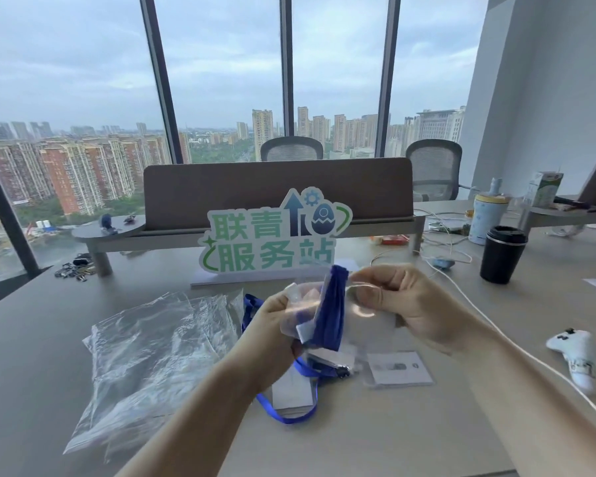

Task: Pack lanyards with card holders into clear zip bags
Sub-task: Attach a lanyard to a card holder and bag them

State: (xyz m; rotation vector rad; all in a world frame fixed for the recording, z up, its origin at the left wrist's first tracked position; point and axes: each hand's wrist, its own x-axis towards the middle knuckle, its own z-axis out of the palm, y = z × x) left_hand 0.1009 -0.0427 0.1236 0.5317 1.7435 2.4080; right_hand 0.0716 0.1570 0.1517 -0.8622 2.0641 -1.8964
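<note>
Above the desk, both hands hold a clear zip bag [358, 306] with a folded blue lanyard [331, 311] partly inside; the lanyard's top sticks out of the bag mouth. My left hand [272, 325] grips the bag's left side and the white card holder [305, 330] in it. My right hand [403, 304] pinches the bag's right upper edge. On the desk beneath lie another blue lanyard [289, 413] with a card holder [291, 390] and a separate card holder [398, 368]. A pile of empty clear zip bags [145, 356] lies to the left.
A green and white standing sign [272, 235] is behind my hands. A black cup [503, 254], a bottle [487, 215] and a white game controller [577, 354] sit to the right. A white cable [516, 346] runs across the desk near my right forearm. Small clips [74, 270] lie far left.
</note>
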